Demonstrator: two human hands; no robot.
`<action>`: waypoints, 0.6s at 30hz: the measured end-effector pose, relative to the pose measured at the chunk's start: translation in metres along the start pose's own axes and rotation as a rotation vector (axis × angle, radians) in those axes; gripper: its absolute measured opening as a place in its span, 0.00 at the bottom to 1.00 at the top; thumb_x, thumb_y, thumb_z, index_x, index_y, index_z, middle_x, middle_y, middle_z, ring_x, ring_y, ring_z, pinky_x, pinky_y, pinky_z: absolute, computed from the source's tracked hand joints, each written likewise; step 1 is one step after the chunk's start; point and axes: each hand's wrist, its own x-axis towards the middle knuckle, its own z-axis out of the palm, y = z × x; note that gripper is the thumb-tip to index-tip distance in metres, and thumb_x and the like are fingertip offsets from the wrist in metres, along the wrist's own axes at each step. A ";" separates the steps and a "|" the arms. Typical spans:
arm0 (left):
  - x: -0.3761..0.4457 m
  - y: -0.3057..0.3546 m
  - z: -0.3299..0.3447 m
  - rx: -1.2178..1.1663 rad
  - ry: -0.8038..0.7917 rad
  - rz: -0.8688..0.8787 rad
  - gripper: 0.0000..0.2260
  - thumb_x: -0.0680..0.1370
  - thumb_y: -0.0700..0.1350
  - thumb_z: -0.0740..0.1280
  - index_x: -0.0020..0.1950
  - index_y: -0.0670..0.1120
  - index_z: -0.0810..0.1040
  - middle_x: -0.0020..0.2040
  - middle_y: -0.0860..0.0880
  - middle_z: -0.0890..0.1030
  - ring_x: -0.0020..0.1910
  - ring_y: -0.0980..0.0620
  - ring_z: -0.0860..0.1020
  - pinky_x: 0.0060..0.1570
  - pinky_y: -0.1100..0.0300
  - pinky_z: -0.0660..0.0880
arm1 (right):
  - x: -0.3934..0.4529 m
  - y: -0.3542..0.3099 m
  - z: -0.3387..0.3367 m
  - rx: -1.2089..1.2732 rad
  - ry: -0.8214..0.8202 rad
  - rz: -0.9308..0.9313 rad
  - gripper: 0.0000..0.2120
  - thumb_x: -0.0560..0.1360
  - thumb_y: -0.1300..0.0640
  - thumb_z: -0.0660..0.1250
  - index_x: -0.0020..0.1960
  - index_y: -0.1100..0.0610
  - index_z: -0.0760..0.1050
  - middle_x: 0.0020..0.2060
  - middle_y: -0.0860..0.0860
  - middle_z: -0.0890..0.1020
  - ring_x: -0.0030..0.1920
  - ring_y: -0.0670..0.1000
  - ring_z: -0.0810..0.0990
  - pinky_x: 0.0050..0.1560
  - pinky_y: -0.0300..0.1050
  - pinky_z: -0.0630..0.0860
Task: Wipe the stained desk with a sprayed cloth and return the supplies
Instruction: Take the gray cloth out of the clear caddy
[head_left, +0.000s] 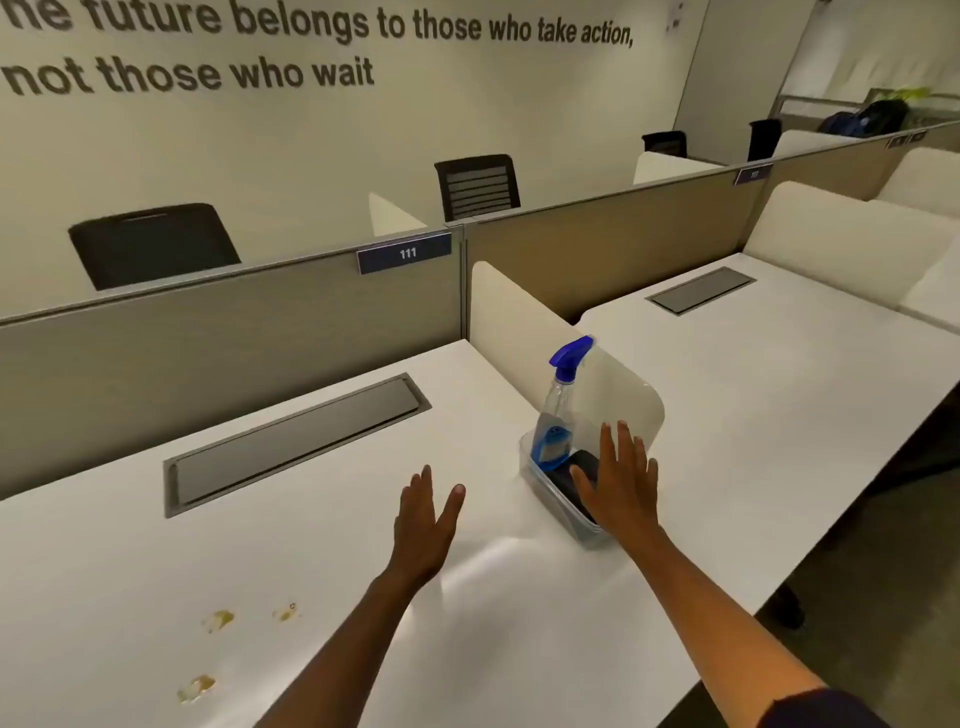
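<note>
A white desk (311, 545) carries three yellowish-brown stains (218, 621) near its front left. At the desk's right side stands a clear plastic bin (558, 506) holding a clear spray bottle (558, 410) with a blue trigger head and a dark folded cloth (582, 467). My right hand (621, 480) hovers flat over the bin, fingers spread, partly hiding the cloth. My left hand (426, 519) hangs open above the desk, left of the bin. Neither hand holds anything.
A grey cable hatch (296, 441) is set into the desk's back. A white rounded divider (545, 353) stands just behind the bin, with a second desk (753, 374) beyond it. A tan partition (234, 322) labelled 111 closes the back. Black chairs (150, 244) stand behind the partition.
</note>
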 end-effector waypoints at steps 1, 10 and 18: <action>0.005 0.004 0.009 -0.015 -0.007 -0.014 0.34 0.79 0.63 0.55 0.80 0.51 0.48 0.82 0.51 0.49 0.80 0.50 0.45 0.79 0.48 0.45 | 0.006 0.006 0.002 -0.016 -0.041 -0.011 0.37 0.77 0.39 0.59 0.78 0.55 0.48 0.79 0.56 0.51 0.77 0.61 0.54 0.75 0.62 0.57; 0.034 0.040 0.094 -0.236 -0.179 -0.257 0.26 0.81 0.59 0.55 0.77 0.49 0.62 0.78 0.48 0.63 0.76 0.48 0.63 0.72 0.53 0.61 | 0.049 0.037 0.035 -0.034 -0.355 -0.050 0.30 0.74 0.40 0.66 0.72 0.51 0.64 0.74 0.53 0.62 0.72 0.57 0.66 0.68 0.55 0.70; 0.057 0.060 0.151 -0.367 -0.184 -0.464 0.21 0.81 0.54 0.61 0.69 0.43 0.71 0.69 0.41 0.74 0.66 0.43 0.75 0.68 0.45 0.73 | 0.073 0.043 0.055 -0.065 -0.501 -0.048 0.33 0.68 0.35 0.70 0.66 0.50 0.68 0.65 0.53 0.72 0.62 0.55 0.75 0.62 0.52 0.75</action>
